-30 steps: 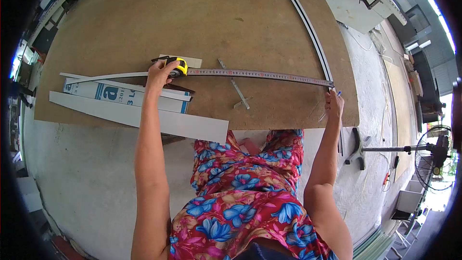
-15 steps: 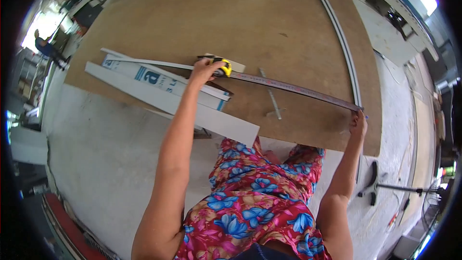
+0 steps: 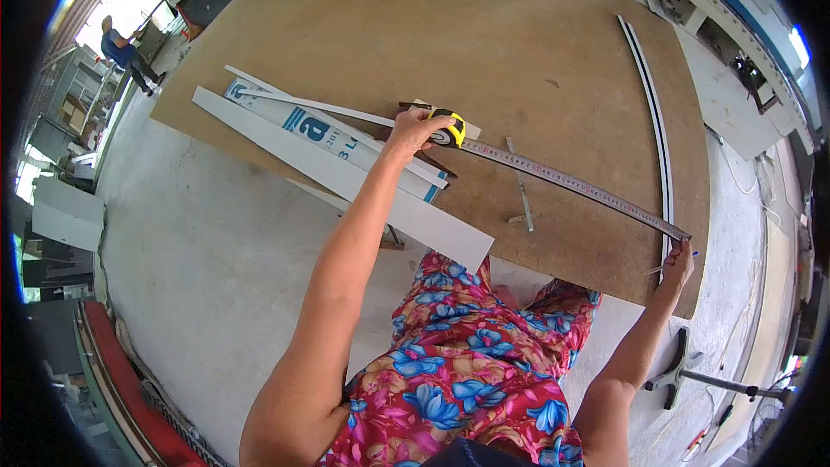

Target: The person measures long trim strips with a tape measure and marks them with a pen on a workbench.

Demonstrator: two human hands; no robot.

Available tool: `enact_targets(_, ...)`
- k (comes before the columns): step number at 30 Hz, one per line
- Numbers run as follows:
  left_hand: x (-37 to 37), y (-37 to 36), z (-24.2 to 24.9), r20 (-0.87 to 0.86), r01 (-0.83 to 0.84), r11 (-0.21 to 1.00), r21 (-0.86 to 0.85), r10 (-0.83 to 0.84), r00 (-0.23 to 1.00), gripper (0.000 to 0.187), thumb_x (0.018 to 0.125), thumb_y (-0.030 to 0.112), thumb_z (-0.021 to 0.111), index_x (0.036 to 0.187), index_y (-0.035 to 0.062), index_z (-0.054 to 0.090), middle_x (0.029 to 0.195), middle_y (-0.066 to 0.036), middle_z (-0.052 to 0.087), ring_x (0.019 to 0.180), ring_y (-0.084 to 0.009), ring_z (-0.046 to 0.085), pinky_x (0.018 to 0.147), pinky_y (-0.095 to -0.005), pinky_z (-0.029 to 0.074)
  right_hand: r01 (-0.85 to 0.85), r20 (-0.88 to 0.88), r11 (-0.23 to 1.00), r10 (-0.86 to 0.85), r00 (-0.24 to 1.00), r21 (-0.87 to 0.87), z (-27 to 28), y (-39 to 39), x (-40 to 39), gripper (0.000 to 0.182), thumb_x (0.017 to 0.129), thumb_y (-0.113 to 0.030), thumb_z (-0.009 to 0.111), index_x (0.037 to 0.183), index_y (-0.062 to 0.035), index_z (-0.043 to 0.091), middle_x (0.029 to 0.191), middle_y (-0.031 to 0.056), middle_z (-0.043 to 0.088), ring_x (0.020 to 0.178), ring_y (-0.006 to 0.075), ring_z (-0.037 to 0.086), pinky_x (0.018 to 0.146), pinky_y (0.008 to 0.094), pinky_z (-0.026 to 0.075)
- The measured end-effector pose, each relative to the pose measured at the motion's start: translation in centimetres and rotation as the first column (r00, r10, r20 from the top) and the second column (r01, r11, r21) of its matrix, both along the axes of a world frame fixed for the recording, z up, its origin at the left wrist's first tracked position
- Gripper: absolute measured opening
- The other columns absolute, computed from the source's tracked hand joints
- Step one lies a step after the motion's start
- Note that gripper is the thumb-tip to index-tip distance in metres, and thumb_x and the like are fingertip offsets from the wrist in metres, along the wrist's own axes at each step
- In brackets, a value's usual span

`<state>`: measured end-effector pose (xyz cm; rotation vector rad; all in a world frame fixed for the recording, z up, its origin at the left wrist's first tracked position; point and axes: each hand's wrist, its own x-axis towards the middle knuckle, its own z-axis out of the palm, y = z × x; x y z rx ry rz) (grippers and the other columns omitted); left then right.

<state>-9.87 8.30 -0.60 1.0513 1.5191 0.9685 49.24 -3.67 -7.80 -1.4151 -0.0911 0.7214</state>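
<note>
My left hand (image 3: 413,131) is closed around a yellow and black tape measure (image 3: 449,126) above the brown board. From its case the steel blade (image 3: 572,183) runs out to the right, sloping toward me. My right hand (image 3: 679,263) pinches the blade's far end near the board's right edge. A thin blue-tipped object by those fingers is too small to name. The blade passes over a pair of long white strips (image 3: 650,104) near their lower end. A metal sliding square (image 3: 521,186) lies below the blade, between my hands.
The large brown board (image 3: 372,30) spans the work area. White panels (image 3: 346,177) and a blue-lettered piece (image 3: 304,124) lie at its left front, one panel overhanging the edge. A black-footed stand (image 3: 679,370) is on the floor at right. A person (image 3: 124,54) stands far left.
The view has shifted. My right hand has brought the blade's end from beside the white strips to beyond them, rightward and nearer me. My left hand has shifted right with the tape case.
</note>
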Motion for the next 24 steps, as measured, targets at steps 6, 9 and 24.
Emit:
enact_targets(6, -2.5, -0.7, 0.7, -0.007, -0.090, 0.995, 0.031, 0.090, 0.996, 0.035, 0.067, 0.035, 0.075, 0.086, 0.0074, 0.066, 0.074, 0.000, 0.059, 0.063, -0.0057, 0.053, 0.049, -0.0178, 0.040, -0.005, -0.015, 1.000, 0.005, 1.000, -0.005, -2.3, -2.0, 8.8, 0.014, 0.085, -0.019, 0.058, 0.087, -0.0050, 0.059, 0.075, 0.0103, 0.064, 0.041, 0.0020, 0.038, 0.031, 0.0153, 0.025)
enact_targets(9, -6.2, -0.5, -0.4, 0.000, -0.089, 0.996, 0.019, 0.089, 0.996, 0.036, 0.067, 0.036, 0.074, 0.087, 0.0078, 0.065, 0.074, 0.000, 0.058, 0.062, -0.0062, 0.051, 0.051, -0.0189, 0.040, 0.055, -0.001, 0.997, -0.055, 0.998, -0.049, -1.4, -3.3, 11.2, 0.013, 0.086, -0.019, 0.057, 0.088, -0.0066, 0.059, 0.075, 0.0091, 0.065, 0.040, 0.0013, 0.037, 0.032, 0.0145, 0.025)
enact_targets(24, -13.6, -0.6, -0.3, -0.046, -0.146, 0.989, -0.028, 0.144, 0.988, 0.036, 0.073, 0.036, 0.070, 0.095, 0.0097, 0.061, 0.076, 0.001, 0.055, 0.066, -0.0067, 0.048, 0.057, -0.0204, 0.040, -0.015, 0.164, 0.991, 0.037, 0.986, -0.134, -2.7, -4.7, 23.3, 0.013, 0.085, -0.027, 0.057, 0.087, -0.0141, 0.060, 0.070, 0.0007, 0.062, 0.040, -0.0018, 0.037, 0.030, 0.0124, 0.025)
